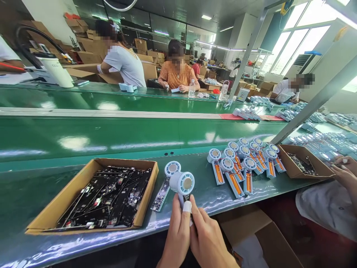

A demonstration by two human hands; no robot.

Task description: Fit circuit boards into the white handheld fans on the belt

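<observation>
Both hands are closed on a light-blue handheld fan body (181,182), its round ribbed head pointing away from me. My left hand (177,227) wraps the handle from the left, with a white cover on one digit. My right hand (205,230) presses from the right at the neck, where a small dark piece of circuit board (187,198) shows. Most of the handle is hidden by my fingers. Just behind lies another fan body (172,168) with a circuit board (161,195) along its handle. To the left, a cardboard tray (154,175) holds many black circuit boards (111,197).
Several fan bodies with orange insides (234,182) lie to the right on the green bench (192,160). Beyond them stands a second tray of boards (320,174), beside a co-worker's hands (344,169). An open carton (275,238) is below the bench edge. Other people sit across the line.
</observation>
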